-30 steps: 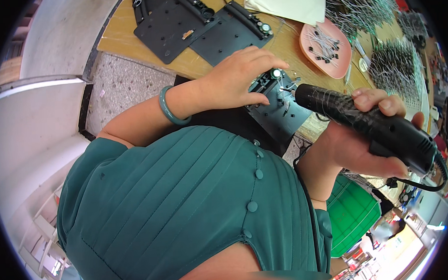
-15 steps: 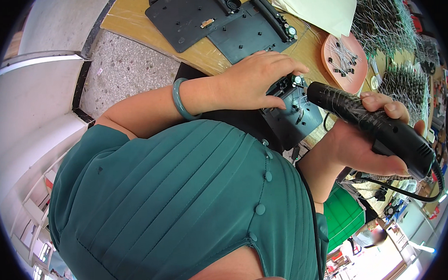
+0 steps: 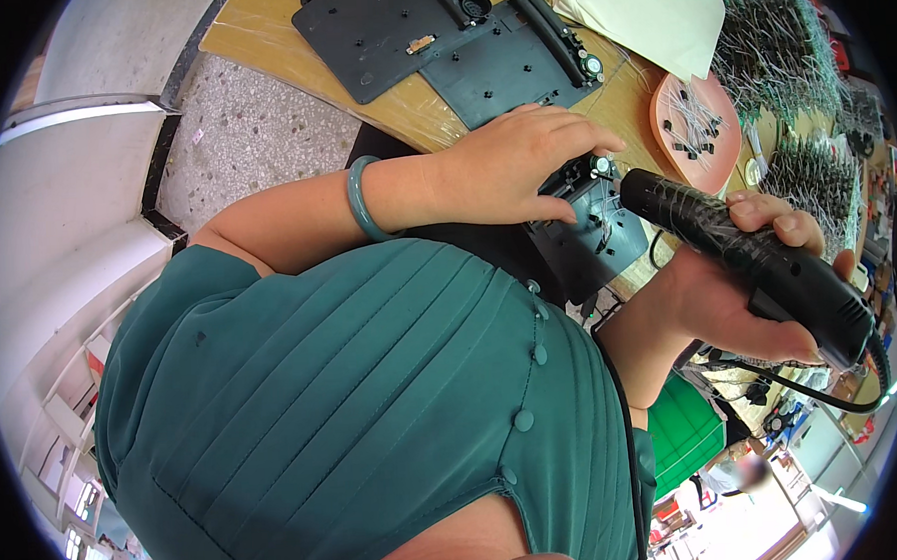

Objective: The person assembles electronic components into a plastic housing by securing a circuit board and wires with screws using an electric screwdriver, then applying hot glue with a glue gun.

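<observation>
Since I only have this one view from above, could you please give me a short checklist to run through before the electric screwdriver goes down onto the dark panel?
1. Panel held: ok. The left hand lies flat on the dark panel at the edge of the wooden table.
2. Tool gripped: ok. The right hand is closed around the black electric screwdriver.
3. Tip on a screw: cannot tell; the tip is hidden at the panel.
4. Fingers clear of the tip: not ok; the left fingers lie very close beside it.
5. Cable free: cannot tell; the cable runs out of view.
6. Spare parts within reach: ok. The orange tray lies just beyond.
</observation>
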The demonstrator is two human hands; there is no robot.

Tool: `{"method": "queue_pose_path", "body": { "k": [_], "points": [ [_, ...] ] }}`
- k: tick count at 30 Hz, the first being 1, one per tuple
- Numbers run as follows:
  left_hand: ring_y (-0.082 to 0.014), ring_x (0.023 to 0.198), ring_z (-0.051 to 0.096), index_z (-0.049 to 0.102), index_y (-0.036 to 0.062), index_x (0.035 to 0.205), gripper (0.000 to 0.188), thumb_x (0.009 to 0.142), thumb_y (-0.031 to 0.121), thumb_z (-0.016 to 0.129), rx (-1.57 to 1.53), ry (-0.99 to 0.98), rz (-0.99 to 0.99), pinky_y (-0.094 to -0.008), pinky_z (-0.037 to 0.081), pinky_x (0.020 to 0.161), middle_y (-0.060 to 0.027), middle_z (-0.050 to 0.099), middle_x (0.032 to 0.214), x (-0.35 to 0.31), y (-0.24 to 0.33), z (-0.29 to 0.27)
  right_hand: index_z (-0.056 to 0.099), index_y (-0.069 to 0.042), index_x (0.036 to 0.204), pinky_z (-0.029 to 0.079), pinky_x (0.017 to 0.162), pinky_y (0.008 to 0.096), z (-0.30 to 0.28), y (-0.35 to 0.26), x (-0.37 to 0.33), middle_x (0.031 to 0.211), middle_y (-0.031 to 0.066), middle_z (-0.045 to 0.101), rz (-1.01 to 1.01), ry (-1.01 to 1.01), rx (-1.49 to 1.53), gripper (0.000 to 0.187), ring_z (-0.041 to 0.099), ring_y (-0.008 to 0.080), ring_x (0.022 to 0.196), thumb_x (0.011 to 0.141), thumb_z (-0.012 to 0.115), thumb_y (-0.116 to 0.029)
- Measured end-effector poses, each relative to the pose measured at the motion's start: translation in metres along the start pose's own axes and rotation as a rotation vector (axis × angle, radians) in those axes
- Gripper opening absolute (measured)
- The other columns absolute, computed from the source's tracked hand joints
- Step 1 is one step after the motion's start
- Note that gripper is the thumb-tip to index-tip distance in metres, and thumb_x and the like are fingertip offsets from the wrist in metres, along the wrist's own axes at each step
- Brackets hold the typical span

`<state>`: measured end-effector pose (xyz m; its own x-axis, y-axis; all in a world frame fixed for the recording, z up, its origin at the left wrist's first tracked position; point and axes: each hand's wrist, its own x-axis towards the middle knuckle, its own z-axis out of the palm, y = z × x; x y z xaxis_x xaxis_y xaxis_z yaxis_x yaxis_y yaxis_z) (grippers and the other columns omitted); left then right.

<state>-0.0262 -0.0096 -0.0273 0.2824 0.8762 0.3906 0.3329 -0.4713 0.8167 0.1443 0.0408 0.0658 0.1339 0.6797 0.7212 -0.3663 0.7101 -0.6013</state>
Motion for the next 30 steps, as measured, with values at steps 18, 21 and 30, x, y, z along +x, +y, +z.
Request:
{"method": "queue_pose_path", "body": {
  "k": [18,21,30],
  "points": [
    [-0.0294,0.111,0.055,0.047,0.0106,0.131,0.071,0.068,0.013,0.080,-0.031,-0.044,-0.046,-0.0423,0.040,0.096,-0.0088,0.059,0.118,0.001,0.002,-0.004,0.031,-0.004,0.128,0.050,0.052,0.0351,0.022,0.002,0.008,0.082,0.0159,0.053,0.056,-0.146,-0.571,0.088,0.052,0.0231,0.054,0.083,0.041,-0.079],
    [-0.0294,0.111,0.055,0.047,0.0108,0.131,0.071,0.068,0.013,0.080,-0.040,-0.037,-0.044,-0.0424,0.040,0.095,-0.0087,0.059,0.118,0.000,0.002,-0.004,0.031,-0.003,0.126,0.048,0.050,0.0339,0.020,0.004,0.008,0.081,0.0158,0.053,0.037,-0.191,-0.557,0.087,0.051,0.0226,0.052,0.083,0.040,-0.079],
    [-0.0297,0.110,0.056,0.047,0.0109,0.130,0.072,0.067,0.011,0.081,-0.039,-0.033,-0.022,-0.0424,0.041,0.094,-0.0083,0.059,0.116,0.001,0.002,-0.004,0.029,-0.004,0.127,0.051,0.049,0.0333,0.027,-0.003,0.003,0.081,0.0155,0.055,0.017,-0.257,-0.644,0.085,0.054,0.0220,0.054,0.085,0.040,-0.076]
  ]
}}
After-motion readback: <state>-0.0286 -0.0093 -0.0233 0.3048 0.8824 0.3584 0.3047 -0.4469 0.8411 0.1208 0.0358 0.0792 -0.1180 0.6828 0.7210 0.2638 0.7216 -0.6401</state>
